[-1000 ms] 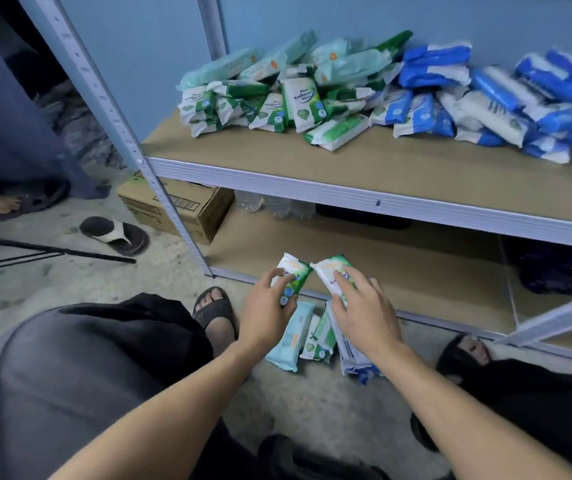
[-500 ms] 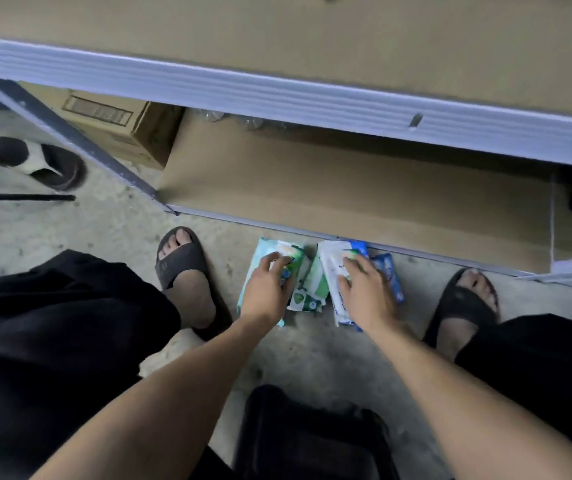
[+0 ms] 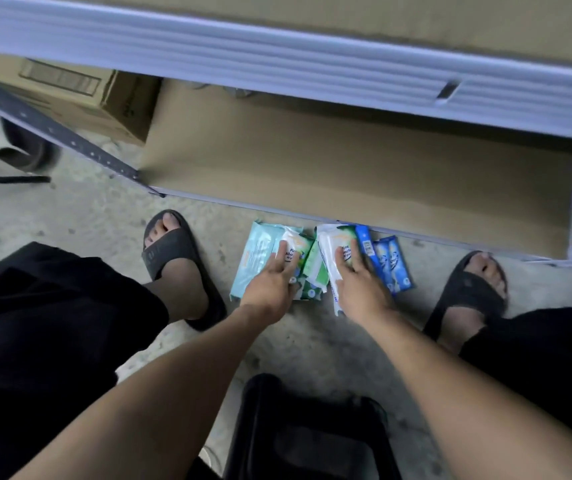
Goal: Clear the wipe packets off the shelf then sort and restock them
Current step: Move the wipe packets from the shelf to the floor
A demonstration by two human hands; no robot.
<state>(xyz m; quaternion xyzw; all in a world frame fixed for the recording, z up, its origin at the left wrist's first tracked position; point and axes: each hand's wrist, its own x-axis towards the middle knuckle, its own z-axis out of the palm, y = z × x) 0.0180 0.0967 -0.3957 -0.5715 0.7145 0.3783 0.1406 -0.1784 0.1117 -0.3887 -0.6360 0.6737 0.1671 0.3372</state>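
The left hand and right hand are pressing flat, fingers straight, on the wipe packets lying on the floor by the front edge of the bottom shelf; light, soft and probably slippery, they are inviting a grip across the sides

Left forearm and right forearm forward and down; left hand and right hand palm-down, fingers straight.

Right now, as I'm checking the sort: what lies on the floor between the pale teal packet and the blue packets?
In the head view, green-and-white pine wipe packets lie there, under the left hand and right hand.
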